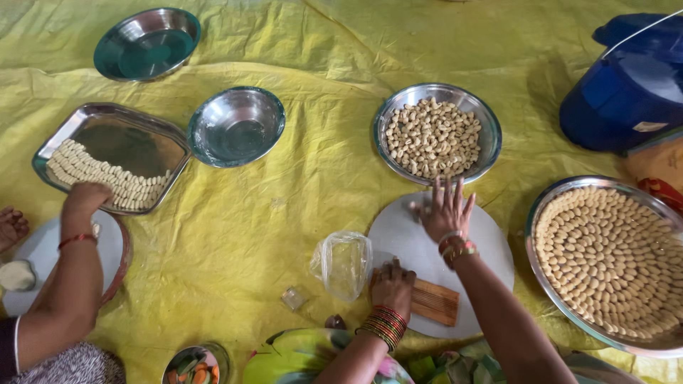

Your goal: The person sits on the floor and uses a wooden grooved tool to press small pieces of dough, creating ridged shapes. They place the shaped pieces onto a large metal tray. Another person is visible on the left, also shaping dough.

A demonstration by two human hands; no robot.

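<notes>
Yellow sheet (299, 206) spread over floor. Far left, co-worker's hand (84, 200) at rectangular steel tray (107, 114) of shaped pieces. Centre: left hand (392, 283), fingers curled, pressing on ribbed wooden board (435, 301). Right hand (447, 209) flat, fingers spread wide, on round white board (405, 235), just below bowl of dough pieces (435, 136). Far right, large filled tray (612, 259).

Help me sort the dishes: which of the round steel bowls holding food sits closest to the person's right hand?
The round steel bowl of loose pale pieces, just beyond the right hand. The large tray of neatly ringed pieces lies farther right; the two other bowls are empty.
</notes>
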